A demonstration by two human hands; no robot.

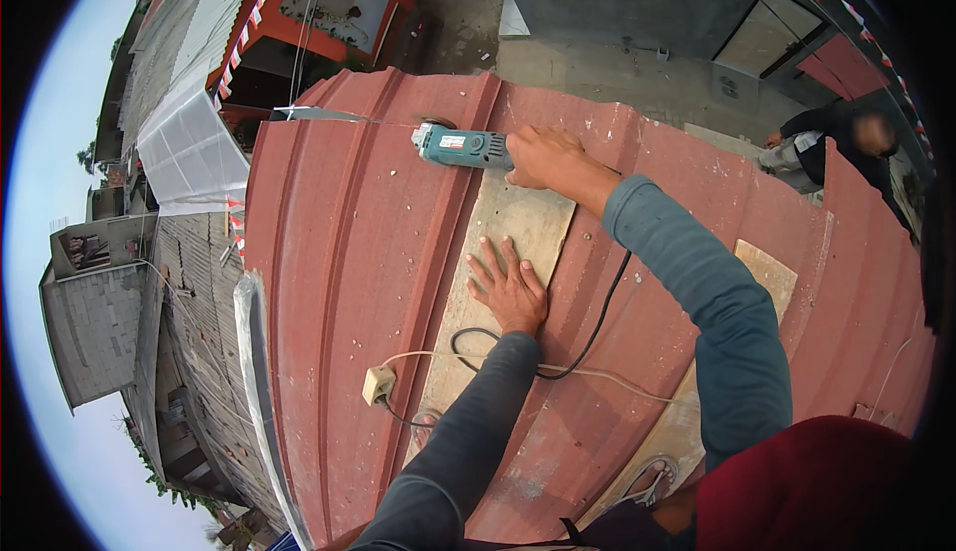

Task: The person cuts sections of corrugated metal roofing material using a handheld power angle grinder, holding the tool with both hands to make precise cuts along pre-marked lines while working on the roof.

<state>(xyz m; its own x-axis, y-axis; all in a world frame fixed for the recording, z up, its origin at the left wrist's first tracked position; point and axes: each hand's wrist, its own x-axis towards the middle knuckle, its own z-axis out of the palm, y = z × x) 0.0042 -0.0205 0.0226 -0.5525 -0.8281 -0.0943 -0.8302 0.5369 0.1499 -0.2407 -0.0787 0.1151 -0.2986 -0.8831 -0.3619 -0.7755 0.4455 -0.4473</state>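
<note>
Nearest, a socket (379, 385) lies on the red roof (309, 252). The left hand (513, 294) rests flat on a board (523, 215), its fingers spread. Farther, the right hand (548, 158) has its fingers wrapped around the rear of the grinder (460, 147), which is at the board's far end. Beyond the roof, at right, is another person (835, 153).
</note>
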